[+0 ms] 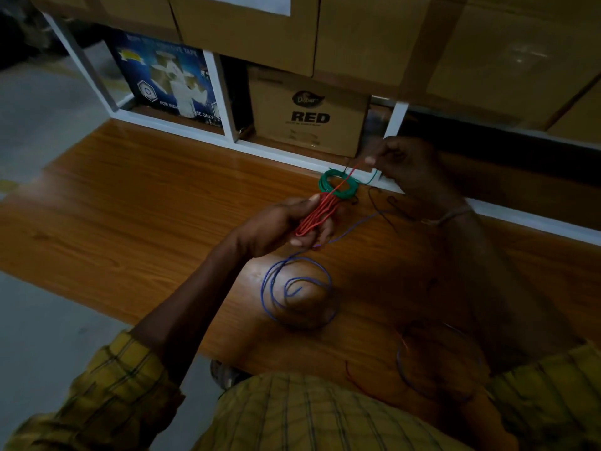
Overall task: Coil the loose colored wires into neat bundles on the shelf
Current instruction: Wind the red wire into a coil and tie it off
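My left hand [286, 222] grips a flattened bundle of red wire [317, 216] made of several long loops. One strand of that red wire runs up to my right hand [406, 161], which pinches its free end between thumb and fingers. Just beyond the red bundle, a coiled green wire [338, 185] lies on the wooden shelf board [146, 196]. A loose blue wire [292, 288] curls on the board below my left hand. A thin dark wire [387, 206] lies loose under my right wrist.
Cardboard boxes stand behind the board in a white-framed rack: one marked RED [309, 115] and a blue printed carton [166, 79]. More brown boxes [357, 34] fill the shelf above. Another blue wire loop [432, 362] lies in shadow near my body. Grey floor lies at left.
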{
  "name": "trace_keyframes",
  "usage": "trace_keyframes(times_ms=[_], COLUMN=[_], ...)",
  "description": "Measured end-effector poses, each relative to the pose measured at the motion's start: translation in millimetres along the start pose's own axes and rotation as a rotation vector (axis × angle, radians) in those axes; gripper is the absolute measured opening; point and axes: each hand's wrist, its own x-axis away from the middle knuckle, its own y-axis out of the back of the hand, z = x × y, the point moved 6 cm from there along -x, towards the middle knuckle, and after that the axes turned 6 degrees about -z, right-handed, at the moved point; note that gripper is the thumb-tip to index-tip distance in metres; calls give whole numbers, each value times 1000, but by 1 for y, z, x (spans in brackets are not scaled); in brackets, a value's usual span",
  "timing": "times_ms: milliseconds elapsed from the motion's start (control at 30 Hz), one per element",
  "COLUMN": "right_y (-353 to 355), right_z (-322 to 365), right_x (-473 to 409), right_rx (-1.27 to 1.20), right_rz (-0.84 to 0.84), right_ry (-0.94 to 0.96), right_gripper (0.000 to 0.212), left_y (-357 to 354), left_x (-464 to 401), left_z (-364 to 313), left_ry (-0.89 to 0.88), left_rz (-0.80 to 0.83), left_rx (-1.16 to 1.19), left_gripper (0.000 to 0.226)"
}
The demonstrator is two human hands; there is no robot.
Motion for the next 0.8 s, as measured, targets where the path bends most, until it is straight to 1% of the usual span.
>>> trace_keyframes(times_ms=[67,133,233,300,367,433,467,533,567,600,667,733,800], right_y=[-16,-34,-71,-93,-109,-116,-115,-106,-97,-87,-61,-32,-8], right_z=[-14,-28,-41,-38,-31,-17,-8,13,23,31,45,57,60], right_x=[-1,5,37,64,87,102,107,113,113,113,108,96,81], right_rx=[114,218,347,316,279,265,263,242,214,166,69,11,-94], right_rz=[-11,18,194,280,340,382,397,456,491,536,614,596,523], right_ry=[59,57,-83,-108,-60,22,50,16,-27,-85,-195,-229,-249], right_gripper=[17,14,20,32,37,35,33,9,15,21,18,17,18], left_y=[-3,-4,2,11,21,27,28,29,27,26,26,28,27], left_x=[0,0,-4,-8,-13,-18,-20,-22,-22,-24,-25,-27,-26], left_z=[-7,-16,-31,-37,-37,-32,-31,-32,-33,-33,-30,-22,-20], left_ry=[-14,-66,-157,-201,-207,-185,-190,-239,-279,-309,-311,-239,-188], left_rz=[7,2,-61,-142,-260,-385,-450,-574,-600,-597,-563,-536,-485], left_rx=[124,211,342,396,354,229,129,-121,-246,-369,-577,-717,-775], left_gripper=[49,52,56,58,59,62,63,54,46,38,28,34,37])
